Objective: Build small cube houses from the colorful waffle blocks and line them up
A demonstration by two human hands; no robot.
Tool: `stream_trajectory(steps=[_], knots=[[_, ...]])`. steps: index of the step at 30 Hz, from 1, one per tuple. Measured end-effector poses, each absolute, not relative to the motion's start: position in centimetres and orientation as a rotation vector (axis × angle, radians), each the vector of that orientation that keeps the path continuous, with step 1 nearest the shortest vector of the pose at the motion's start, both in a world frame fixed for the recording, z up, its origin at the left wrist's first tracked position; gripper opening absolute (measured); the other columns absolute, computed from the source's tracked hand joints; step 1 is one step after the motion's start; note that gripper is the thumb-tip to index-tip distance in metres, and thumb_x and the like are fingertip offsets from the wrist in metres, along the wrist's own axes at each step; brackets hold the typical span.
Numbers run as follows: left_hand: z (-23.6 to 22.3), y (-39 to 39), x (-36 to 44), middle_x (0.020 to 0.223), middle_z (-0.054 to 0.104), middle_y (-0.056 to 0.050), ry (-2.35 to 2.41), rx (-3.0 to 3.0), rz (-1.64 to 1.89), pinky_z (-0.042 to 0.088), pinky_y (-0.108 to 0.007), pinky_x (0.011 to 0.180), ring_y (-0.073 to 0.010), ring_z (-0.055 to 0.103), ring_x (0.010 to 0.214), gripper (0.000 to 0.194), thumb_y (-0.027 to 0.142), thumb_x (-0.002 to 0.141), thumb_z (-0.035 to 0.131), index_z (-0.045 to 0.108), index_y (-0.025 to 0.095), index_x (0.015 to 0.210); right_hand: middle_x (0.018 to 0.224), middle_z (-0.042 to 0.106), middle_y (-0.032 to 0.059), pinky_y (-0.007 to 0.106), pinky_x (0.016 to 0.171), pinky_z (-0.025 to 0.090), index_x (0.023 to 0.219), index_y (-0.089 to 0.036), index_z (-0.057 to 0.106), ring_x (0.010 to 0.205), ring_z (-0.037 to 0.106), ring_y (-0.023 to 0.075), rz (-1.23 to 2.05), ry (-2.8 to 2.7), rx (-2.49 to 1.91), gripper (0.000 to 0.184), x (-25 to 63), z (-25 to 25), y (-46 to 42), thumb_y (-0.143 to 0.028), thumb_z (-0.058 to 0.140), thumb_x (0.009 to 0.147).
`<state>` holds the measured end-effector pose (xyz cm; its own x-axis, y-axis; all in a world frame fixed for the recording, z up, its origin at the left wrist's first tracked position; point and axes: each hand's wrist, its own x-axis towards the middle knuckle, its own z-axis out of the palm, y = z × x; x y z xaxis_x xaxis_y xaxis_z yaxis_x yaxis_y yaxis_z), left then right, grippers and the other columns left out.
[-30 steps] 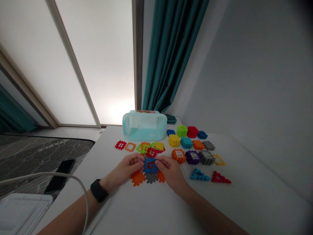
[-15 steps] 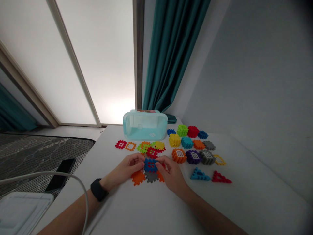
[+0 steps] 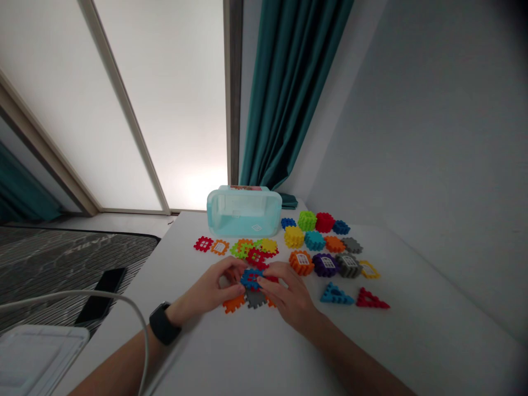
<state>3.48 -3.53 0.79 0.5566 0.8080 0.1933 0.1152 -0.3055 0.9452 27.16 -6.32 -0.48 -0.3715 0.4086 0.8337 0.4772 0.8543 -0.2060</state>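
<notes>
Between my hands is a blue interlocking building tile with a window cut-out; red shows through its holes and at its right side. My left hand has its thumb at the tile's near left edge and its fingers curled behind. My right hand pinches the right side, thumb and index finger reaching over the top. Just below lie a grey tile and an orange tile. A bit of another orange tile peeks out beside my right fingers.
Behind my hands lie red and yellow-green tiles. Stacks of tiles, such as purple and yellow, stand to the right, near blue and red triangles. A clear turquoise bin is behind. A white cable crosses lower left.
The blue tile has tipped from facing me to lying flatter, turning a little. My right thumb and fingers have shifted left over it, and my left fingers have loosened slightly.
</notes>
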Motion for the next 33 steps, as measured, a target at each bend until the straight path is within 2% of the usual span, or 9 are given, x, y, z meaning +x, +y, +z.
stream_trajectory(steps=[3,8,13,17,20,33], knots=[[0.9,-3.6,3.3,0.104,0.063,-0.006,0.787,1.896,0.836,0.050,-0.032,0.080,-0.0201,0.060,0.091,0.039,0.042,0.086,0.071,0.063,0.020,0.117,0.102,0.067,0.0071,0.040,0.087,0.058,0.123,-0.029,0.064,0.099,0.064,0.0217,-0.090,-2.022,-0.642,0.033,27.3,-0.6,-6.3,-0.011,0.057,0.096],[0.8,-3.5,3.2,0.122,0.058,-0.010,0.810,2.053,0.966,0.053,-0.035,0.086,-0.0227,0.059,0.103,0.039,0.038,0.087,0.072,0.060,0.023,0.120,0.113,0.065,0.0095,0.040,0.092,0.058,0.120,-0.027,0.064,0.107,0.064,0.0221,-0.034,-2.052,-0.743,0.029,27.3,-1.0,-6.1,-0.013,0.058,0.096],[0.2,-3.2,2.9,0.125,0.055,-0.010,0.944,2.253,1.127,0.049,-0.044,0.103,-0.0270,0.054,0.120,0.039,0.034,0.086,0.075,0.060,0.025,0.122,0.133,0.061,0.0140,0.050,0.106,0.052,0.131,-0.024,0.057,0.126,0.058,0.0276,-0.001,-2.116,-0.843,0.037,27.6,-1.3,-5.5,-0.025,0.063,0.094],[-0.3,-3.2,2.8,0.131,0.052,-0.011,0.977,2.334,1.161,0.052,-0.046,0.101,-0.0277,0.056,0.118,0.040,0.036,0.088,0.073,0.061,0.027,0.125,0.137,0.061,0.0138,0.053,0.111,0.047,0.134,-0.024,0.055,0.133,0.054,0.0287,-0.068,-2.156,-0.824,0.042,27.8,-1.2,-5.3,-0.026,0.065,0.094],[-0.4,-3.3,2.8,0.132,0.052,-0.012,0.944,2.384,1.139,0.054,-0.044,0.098,-0.0264,0.059,0.113,0.040,0.036,0.089,0.071,0.061,0.028,0.127,0.138,0.062,0.0131,0.053,0.112,0.047,0.133,-0.023,0.056,0.133,0.054,0.0281,-0.105,-2.176,-0.816,0.040,27.7,-1.0,-5.4,-0.023,0.064,0.094],[-0.8,-3.4,3.3,0.128,0.058,-0.013,0.938,2.374,1.150,0.052,-0.045,0.102,-0.0276,0.058,0.119,0.045,0.032,0.087,0.074,0.058,0.025,0.129,0.131,0.066,0.0124,0.052,0.107,0.049,0.129,-0.023,0.058,0.126,0.058,0.0273,-0.061,-2.129,-0.842,0.036,27.3,-0.8,-5.6,-0.019,0.061,0.094]])
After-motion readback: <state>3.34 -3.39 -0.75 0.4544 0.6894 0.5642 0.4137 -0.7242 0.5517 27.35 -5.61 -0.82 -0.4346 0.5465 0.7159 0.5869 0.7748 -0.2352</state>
